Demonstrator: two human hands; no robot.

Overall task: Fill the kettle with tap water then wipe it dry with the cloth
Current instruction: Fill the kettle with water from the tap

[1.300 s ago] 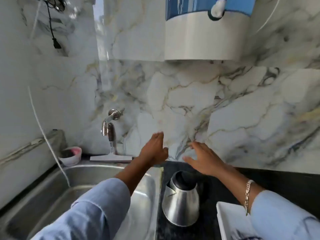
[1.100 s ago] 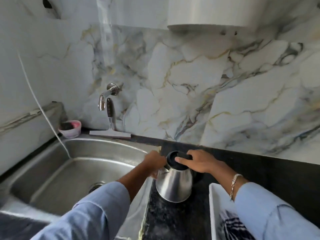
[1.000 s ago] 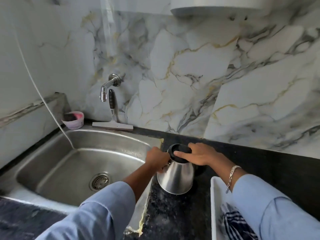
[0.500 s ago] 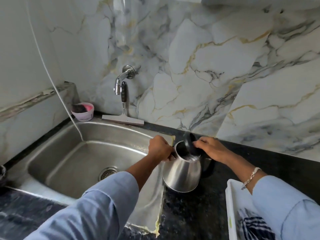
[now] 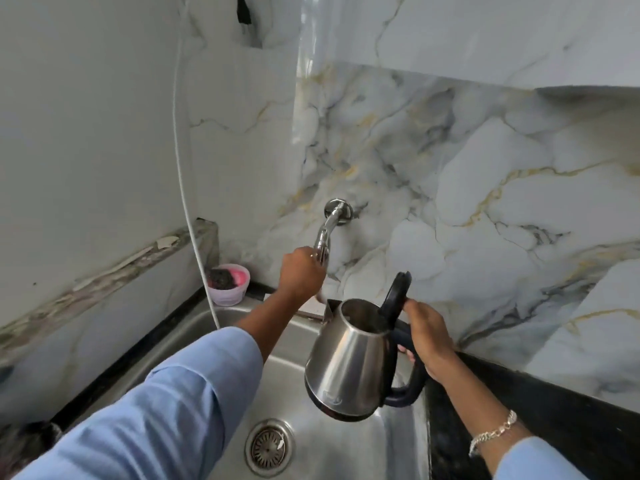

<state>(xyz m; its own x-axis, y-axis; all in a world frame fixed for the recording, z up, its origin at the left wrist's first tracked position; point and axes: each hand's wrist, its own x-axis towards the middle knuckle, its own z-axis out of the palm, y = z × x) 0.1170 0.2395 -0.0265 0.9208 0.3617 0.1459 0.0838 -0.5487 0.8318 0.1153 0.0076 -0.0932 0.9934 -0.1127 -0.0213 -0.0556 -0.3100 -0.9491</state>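
A steel kettle (image 5: 348,365) with a black handle hangs in the air over the sink (image 5: 207,327), its black lid (image 5: 394,295) flipped up. My right hand (image 5: 427,336) grips the handle and the spout points left toward the tap. The chrome tap (image 5: 329,225) sticks out of the marble wall above the sink. My left hand (image 5: 302,273) is closed around the tap's lower end. No water stream is visible. The cloth is out of view.
The sink drain (image 5: 269,447) lies below the kettle. A pink bowl with a dark scrubber (image 5: 228,283) sits at the sink's back left corner. A white cord (image 5: 183,188) hangs down the left wall. Black countertop (image 5: 554,403) runs to the right.
My right hand opened the lid, then lifted the kettle off the counter and brought it over the sink. My left hand left the kettle and took hold of the tap.
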